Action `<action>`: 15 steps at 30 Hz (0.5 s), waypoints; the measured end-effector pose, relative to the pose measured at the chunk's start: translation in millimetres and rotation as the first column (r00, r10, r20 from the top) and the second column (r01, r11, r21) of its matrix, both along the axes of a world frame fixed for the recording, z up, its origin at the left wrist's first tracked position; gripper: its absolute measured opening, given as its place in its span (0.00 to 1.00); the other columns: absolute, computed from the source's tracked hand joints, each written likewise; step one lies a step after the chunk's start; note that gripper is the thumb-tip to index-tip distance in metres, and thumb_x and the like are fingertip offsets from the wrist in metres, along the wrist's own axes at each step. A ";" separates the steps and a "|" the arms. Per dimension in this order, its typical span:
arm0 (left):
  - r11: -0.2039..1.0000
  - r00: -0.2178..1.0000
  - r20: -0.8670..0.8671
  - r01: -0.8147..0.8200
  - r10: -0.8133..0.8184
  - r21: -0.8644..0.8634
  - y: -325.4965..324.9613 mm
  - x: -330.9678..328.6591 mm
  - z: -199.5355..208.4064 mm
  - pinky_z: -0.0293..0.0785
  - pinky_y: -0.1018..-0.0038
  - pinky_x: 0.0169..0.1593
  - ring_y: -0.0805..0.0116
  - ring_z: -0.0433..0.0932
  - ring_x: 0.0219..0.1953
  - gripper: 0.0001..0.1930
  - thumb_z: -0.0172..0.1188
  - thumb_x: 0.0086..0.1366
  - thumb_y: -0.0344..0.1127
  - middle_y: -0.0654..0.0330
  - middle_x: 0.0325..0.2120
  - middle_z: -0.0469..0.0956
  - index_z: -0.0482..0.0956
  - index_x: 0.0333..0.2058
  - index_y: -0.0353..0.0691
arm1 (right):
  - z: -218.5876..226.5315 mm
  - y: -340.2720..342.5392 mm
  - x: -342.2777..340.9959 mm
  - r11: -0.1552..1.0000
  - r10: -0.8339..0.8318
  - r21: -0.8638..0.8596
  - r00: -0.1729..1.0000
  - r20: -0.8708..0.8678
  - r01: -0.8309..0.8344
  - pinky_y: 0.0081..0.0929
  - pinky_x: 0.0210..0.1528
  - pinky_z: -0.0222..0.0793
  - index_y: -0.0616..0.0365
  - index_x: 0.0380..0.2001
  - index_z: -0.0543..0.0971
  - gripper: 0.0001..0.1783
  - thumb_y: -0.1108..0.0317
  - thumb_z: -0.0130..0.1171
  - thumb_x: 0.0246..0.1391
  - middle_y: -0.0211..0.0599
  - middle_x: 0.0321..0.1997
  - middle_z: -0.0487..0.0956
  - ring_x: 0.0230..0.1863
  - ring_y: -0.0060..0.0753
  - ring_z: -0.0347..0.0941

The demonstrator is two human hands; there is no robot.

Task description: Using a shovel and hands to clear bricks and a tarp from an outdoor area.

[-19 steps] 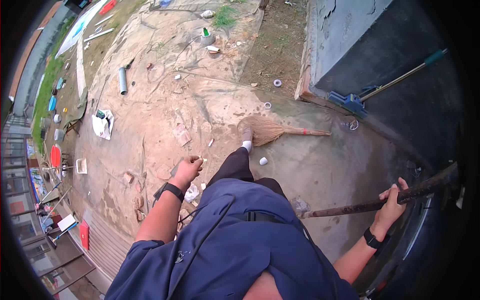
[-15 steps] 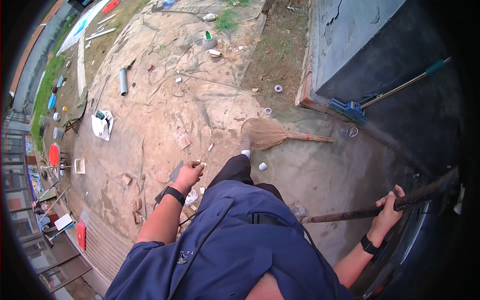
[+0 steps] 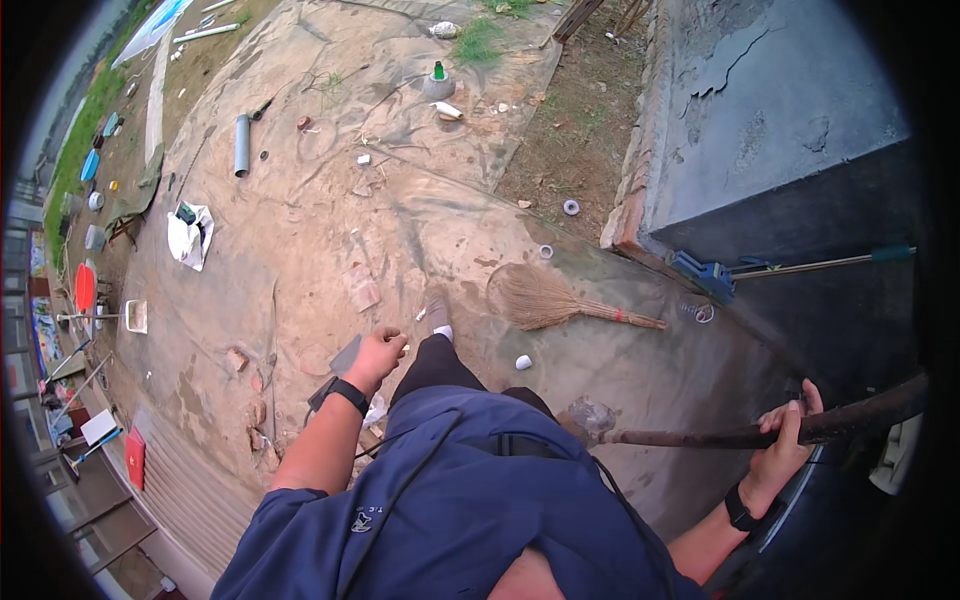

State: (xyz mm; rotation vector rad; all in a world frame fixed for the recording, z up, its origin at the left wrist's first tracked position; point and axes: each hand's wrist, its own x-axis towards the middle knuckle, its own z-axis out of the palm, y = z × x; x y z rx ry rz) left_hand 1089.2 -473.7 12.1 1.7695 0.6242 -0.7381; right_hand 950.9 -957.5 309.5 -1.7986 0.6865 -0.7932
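My right hand [image 3: 785, 445] grips a long dark pole [image 3: 690, 437], which slants from the right edge down to the ground near my legs. A greyish, blade-like shape [image 3: 588, 415] lies at its lower end, partly hidden by my shirt. Out in front of my body on the left, my left hand [image 3: 375, 358] has its fingers curled together. Whether anything small sits in them is hidden. A flat grey piece [image 3: 344, 356] shows just beside that hand; I cannot tell if they touch. A straw broom [image 3: 540, 297] lies on the ground ahead, right of my shoe [image 3: 437, 308].
A grey wall corner [image 3: 690, 200] stands at the right, with a blue-headed mop [image 3: 712, 277] against it. Brick rubble [image 3: 258, 420] lies to the left. Farther off are a grey pipe [image 3: 242, 145], a white bag [image 3: 188, 240] and a green bottle [image 3: 438, 71]. A white cup-like piece [image 3: 523, 362] lies nearby.
My visible foot is now left of the broom, apart from it, where before it touched the bristles. The view has shifted a little. My right hand keeps its hold on the pole.
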 end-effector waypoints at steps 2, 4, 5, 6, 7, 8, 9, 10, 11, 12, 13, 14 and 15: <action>0.999 0.999 -0.036 -0.034 0.034 -0.009 25.0 18.0 -11.2 0.73 0.76 0.31 0.71 0.78 0.31 0.23 0.59 0.60 0.40 0.55 0.34 0.78 0.73 0.48 0.29 | 11.3 15.8 35.7 0.998 0.066 -0.015 0.997 0.043 -0.066 0.19 0.26 0.62 0.64 0.53 0.69 0.19 0.76 0.47 0.58 0.25 0.19 0.62 0.19 0.16 0.59; 0.999 0.998 -0.058 -0.035 0.035 0.012 47.2 37.2 -7.9 0.73 0.75 0.32 0.70 0.78 0.33 0.23 0.59 0.60 0.40 0.55 0.35 0.78 0.72 0.50 0.29 | 22.6 32.3 75.5 0.996 0.090 -0.010 0.992 0.091 -0.090 0.19 0.27 0.62 0.64 0.53 0.69 0.19 0.76 0.46 0.58 0.25 0.20 0.61 0.20 0.16 0.58; 0.999 0.996 -0.086 -0.038 0.039 0.014 56.2 49.4 -1.4 0.73 0.75 0.34 0.70 0.77 0.35 0.23 0.58 0.61 0.40 0.55 0.37 0.77 0.71 0.51 0.30 | 26.6 38.4 94.8 0.992 0.127 -0.034 0.987 0.098 -0.124 0.19 0.27 0.62 0.64 0.53 0.69 0.18 0.76 0.45 0.59 0.25 0.21 0.61 0.20 0.16 0.58; 0.999 0.993 -0.112 -0.040 0.042 0.019 64.2 64.1 3.8 0.73 0.75 0.36 0.69 0.77 0.37 0.23 0.56 0.62 0.40 0.56 0.39 0.76 0.70 0.52 0.30 | 30.6 43.4 112.9 0.986 0.163 -0.056 0.981 0.106 -0.157 0.19 0.27 0.62 0.64 0.53 0.69 0.18 0.76 0.45 0.59 0.25 0.21 0.61 0.20 0.16 0.58; 0.999 0.993 -0.116 -0.035 0.037 0.014 73.8 75.5 6.9 0.73 0.75 0.36 0.69 0.77 0.37 0.23 0.56 0.62 0.40 0.56 0.39 0.76 0.70 0.52 0.30 | 33.7 48.7 128.6 0.981 0.193 -0.049 0.973 0.128 -0.188 0.19 0.27 0.62 0.64 0.53 0.69 0.18 0.75 0.45 0.60 0.25 0.21 0.61 0.21 0.16 0.58; 0.998 0.994 -0.097 -0.050 0.053 0.030 82.7 87.3 9.9 0.73 0.76 0.36 0.69 0.77 0.36 0.23 0.56 0.62 0.39 0.56 0.39 0.76 0.70 0.51 0.30 | 36.3 52.4 144.8 0.975 0.222 -0.041 0.963 0.152 -0.218 0.20 0.28 0.62 0.64 0.53 0.69 0.18 0.75 0.45 0.60 0.25 0.21 0.60 0.21 0.16 0.58; 0.997 0.995 -0.076 -0.066 0.069 0.048 89.3 98.1 12.8 0.73 0.76 0.35 0.69 0.77 0.36 0.23 0.56 0.62 0.39 0.57 0.38 0.76 0.70 0.51 0.30 | 38.5 53.8 160.9 0.963 0.268 -0.022 0.945 0.189 -0.269 0.20 0.28 0.62 0.64 0.53 0.69 0.18 0.75 0.45 0.60 0.25 0.20 0.60 0.21 0.17 0.58; 0.997 0.995 -0.068 -0.069 0.071 0.041 97.0 108.9 14.1 0.73 0.76 0.35 0.69 0.77 0.36 0.23 0.56 0.62 0.39 0.57 0.38 0.76 0.70 0.51 0.30 | 41.2 59.5 177.8 0.954 0.298 -0.031 0.933 0.202 -0.298 0.21 0.29 0.62 0.64 0.53 0.69 0.17 0.75 0.45 0.60 0.26 0.21 0.60 0.21 0.17 0.58; 0.994 0.993 -0.048 -0.109 0.110 0.026 104.2 117.6 15.5 0.73 0.75 0.35 0.69 0.77 0.36 0.23 0.56 0.62 0.39 0.57 0.38 0.77 0.70 0.51 0.30 | 41.3 63.0 192.8 0.942 0.333 -0.037 0.917 0.221 -0.333 0.22 0.30 0.63 0.63 0.52 0.69 0.17 0.75 0.45 0.60 0.26 0.21 0.60 0.22 0.18 0.58; 0.989 0.988 -0.027 -0.150 0.151 0.010 111.1 124.8 16.6 0.73 0.75 0.36 0.69 0.77 0.36 0.23 0.56 0.62 0.39 0.57 0.38 0.77 0.70 0.51 0.29 | 39.4 65.5 205.4 0.928 0.369 -0.045 0.898 0.241 -0.370 0.23 0.30 0.63 0.63 0.52 0.69 0.17 0.75 0.45 0.59 0.26 0.21 0.60 0.22 0.19 0.58; 0.987 0.987 -0.023 -0.162 0.162 0.007 115.2 132.4 20.2 0.74 0.75 0.36 0.68 0.78 0.36 0.23 0.56 0.62 0.39 0.56 0.38 0.77 0.69 0.52 0.29 | 38.2 64.3 217.1 0.925 0.376 -0.051 0.891 0.254 -0.376 0.23 0.30 0.63 0.63 0.52 0.69 0.17 0.75 0.45 0.59 0.26 0.21 0.60 0.22 0.19 0.58; 0.985 0.985 -0.002 -0.173 0.173 0.008 117.6 138.1 21.4 0.74 0.75 0.36 0.68 0.78 0.36 0.23 0.56 0.62 0.39 0.56 0.38 0.77 0.69 0.52 0.29 | 31.6 62.0 230.8 0.917 0.392 -0.039 0.882 0.263 -0.396 0.25 0.32 0.64 0.63 0.51 0.70 0.17 0.75 0.45 0.58 0.26 0.21 0.61 0.23 0.20 0.59; 0.985 0.985 -0.007 -0.172 0.173 0.020 117.4 141.2 22.0 0.74 0.75 0.36 0.68 0.78 0.37 0.23 0.56 0.62 0.38 0.56 0.38 0.77 0.69 0.52 0.29 | 24.3 59.5 245.0 0.908 0.410 -0.028 0.871 0.273 -0.418 0.26 0.33 0.65 0.62 0.50 0.71 0.17 0.75 0.45 0.57 0.27 0.22 0.61 0.23 0.21 0.59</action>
